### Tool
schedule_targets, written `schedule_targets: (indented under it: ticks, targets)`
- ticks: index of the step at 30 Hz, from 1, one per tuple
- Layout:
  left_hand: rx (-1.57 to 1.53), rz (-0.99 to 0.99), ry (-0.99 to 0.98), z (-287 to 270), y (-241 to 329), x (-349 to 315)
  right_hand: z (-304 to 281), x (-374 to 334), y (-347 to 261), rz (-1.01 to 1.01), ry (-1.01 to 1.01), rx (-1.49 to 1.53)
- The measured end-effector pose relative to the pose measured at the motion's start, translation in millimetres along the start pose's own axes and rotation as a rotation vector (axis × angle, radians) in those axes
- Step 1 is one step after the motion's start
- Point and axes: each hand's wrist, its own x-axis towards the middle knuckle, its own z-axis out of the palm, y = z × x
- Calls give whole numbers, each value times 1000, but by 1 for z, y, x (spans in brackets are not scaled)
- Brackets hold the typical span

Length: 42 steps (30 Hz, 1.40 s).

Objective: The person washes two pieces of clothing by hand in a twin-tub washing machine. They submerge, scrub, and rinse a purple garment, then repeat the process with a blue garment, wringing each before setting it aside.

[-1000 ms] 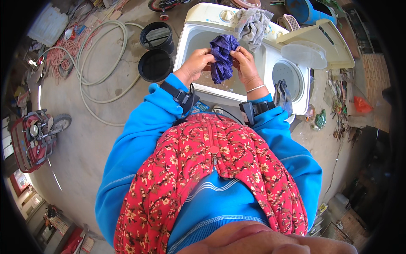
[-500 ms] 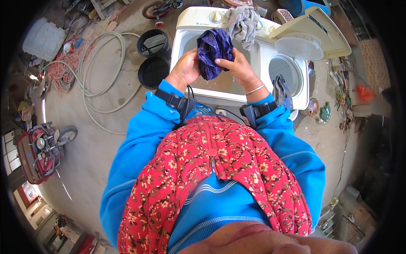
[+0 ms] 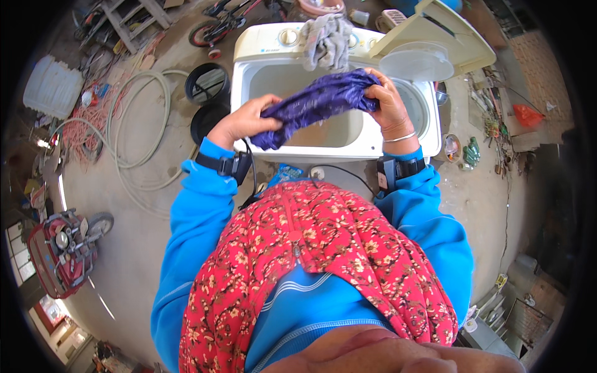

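Note:
A purple patterned cloth [image 3: 314, 102], wet-looking and creased, stretches in a loose roll between my two hands. My left hand [image 3: 247, 119] pinches its lower left end, and my right hand [image 3: 390, 107] grips the higher right end. Beneath the cloth is a white twin-tub washing machine [image 3: 367, 147]; its larger tub [image 3: 339, 132] holds brownish water. My right hand hides part of the round spin tub [image 3: 418, 115]. A grey cloth [image 3: 328, 43] drapes over the control panel, beside a dial [image 3: 288, 37].
The machine's raised cream lid [image 3: 444, 37] and a translucent inner cover [image 3: 416, 62] stand at the right. Two black buckets [image 3: 208, 83] sit left of the machine, near a coiled hose [image 3: 117, 133]. A red vehicle [image 3: 61, 248] is at far left.
The purple cloth was bunched between my hands; now it is drawn out lengthwise. My hands have moved apart, the left one leftward and lower, the right one rightward.

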Motion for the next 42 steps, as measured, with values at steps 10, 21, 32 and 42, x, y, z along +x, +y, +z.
schedule_targets:
  ticks: [10, 21, 32, 42]
  targets:
    - [35, 77, 440, -3, 3, 31, 45, 45, -170, -386, -113, -280]
    - [-264, 12, 585, -34, -47, -7, -126, 21, -193, -551, 638, -202]
    - [-354, -69, 569, -30, -47, -5, -160, 30, -139, -358, 581, 43]
    - [-373, -68, 553, -25, -44, -1, -125, 91, -276, -444, 327, 131]
